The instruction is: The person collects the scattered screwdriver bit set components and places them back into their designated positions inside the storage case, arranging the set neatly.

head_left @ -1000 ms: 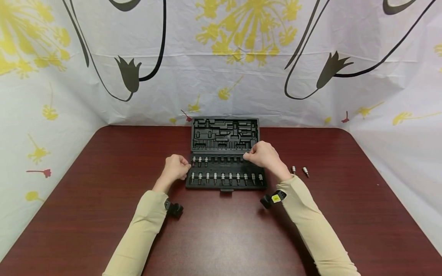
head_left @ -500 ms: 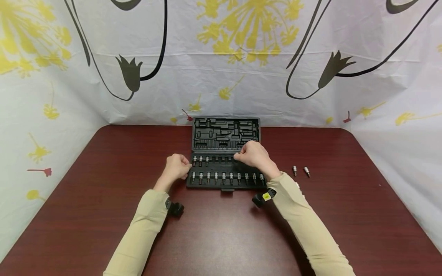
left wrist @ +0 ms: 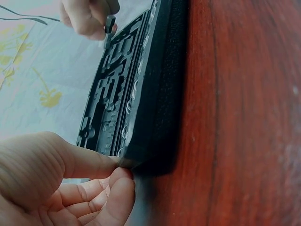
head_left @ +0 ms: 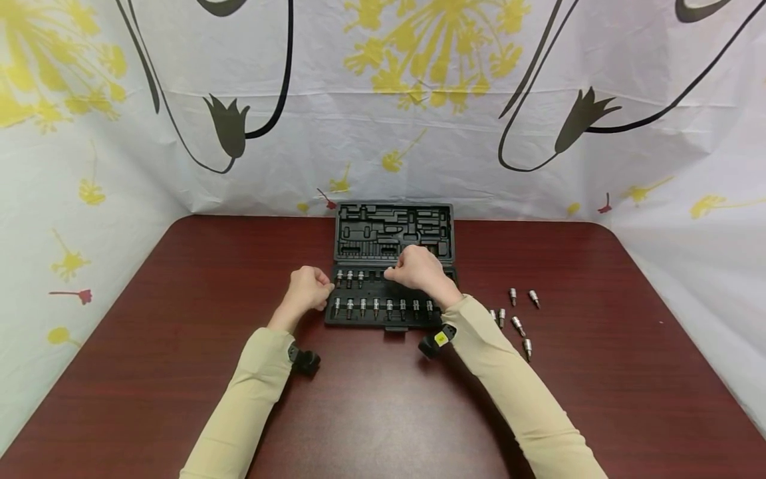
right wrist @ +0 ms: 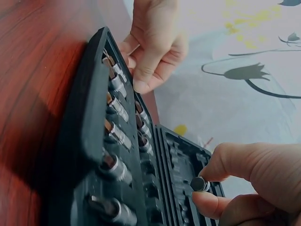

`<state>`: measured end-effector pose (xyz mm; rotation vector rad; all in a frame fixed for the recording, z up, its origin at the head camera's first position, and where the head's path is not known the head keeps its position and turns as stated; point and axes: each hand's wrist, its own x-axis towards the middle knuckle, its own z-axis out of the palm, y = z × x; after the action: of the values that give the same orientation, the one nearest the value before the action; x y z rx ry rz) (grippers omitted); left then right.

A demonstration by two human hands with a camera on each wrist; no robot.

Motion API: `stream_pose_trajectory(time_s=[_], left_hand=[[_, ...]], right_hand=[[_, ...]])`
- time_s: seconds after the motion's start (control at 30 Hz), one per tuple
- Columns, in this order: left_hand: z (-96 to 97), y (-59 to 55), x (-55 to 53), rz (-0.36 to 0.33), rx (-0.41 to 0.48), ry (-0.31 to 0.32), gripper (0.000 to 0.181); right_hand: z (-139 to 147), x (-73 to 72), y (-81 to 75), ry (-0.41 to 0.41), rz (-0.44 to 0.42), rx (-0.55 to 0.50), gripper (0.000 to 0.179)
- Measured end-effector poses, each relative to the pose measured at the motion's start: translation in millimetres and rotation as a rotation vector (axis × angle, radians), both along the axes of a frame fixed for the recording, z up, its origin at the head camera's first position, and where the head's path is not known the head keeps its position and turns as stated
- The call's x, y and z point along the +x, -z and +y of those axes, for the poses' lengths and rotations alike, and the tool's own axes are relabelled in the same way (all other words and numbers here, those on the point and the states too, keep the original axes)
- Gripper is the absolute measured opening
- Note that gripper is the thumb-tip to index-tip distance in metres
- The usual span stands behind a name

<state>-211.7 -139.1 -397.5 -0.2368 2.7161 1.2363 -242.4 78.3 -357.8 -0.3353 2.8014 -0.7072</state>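
A black socket case (head_left: 374, 291) lies open on the table. Chrome bit sockets (right wrist: 118, 136) fill much of its front row, and a few more sit at the left of the back row. My left hand (head_left: 305, 289) pinches the case's left edge, thumb and forefinger at the corner in the left wrist view. Over the back row, my right hand (head_left: 417, 269) holds one bit socket (right wrist: 200, 184) between thumb and forefinger. In the right wrist view its round end faces the camera, and from the left its dark bit (left wrist: 110, 23) shows. My right forearm covers the case's front right corner.
Several loose bit sockets (head_left: 518, 326) lie on the table right of the case, partly behind my right sleeve (head_left: 509, 386). The case's moulded lid (head_left: 395, 233) leans back near the patterned cloth (head_left: 287, 179) behind the table (head_left: 371, 412).
My right hand has moved left along the back row with the bit socket, uncovering more loose sockets on the table. The left hand has stayed at the case's edge.
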Motion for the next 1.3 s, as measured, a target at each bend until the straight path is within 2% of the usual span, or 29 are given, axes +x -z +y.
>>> stream_pose_trajectory(time_s=[0.2,0.87,1.3], left_hand=[[-0.3,0.1,-0.1,0.002,0.016,-0.005,0.009],[-1.4,1.1,-1.2,-0.005,0.033,-0.005,0.009],[0.0,-0.3,-0.5,-0.002,0.03,-0.016,0.009]], right_hand=[[-12.9,-3.4,1.6,-0.007,-0.022,0.01,0.052],[-39.7,-20.8,13.9,0.041,-0.074,0.07,0.054],[-47.2,-24.0,19.9,0.054,-0.07,0.126,0.039]])
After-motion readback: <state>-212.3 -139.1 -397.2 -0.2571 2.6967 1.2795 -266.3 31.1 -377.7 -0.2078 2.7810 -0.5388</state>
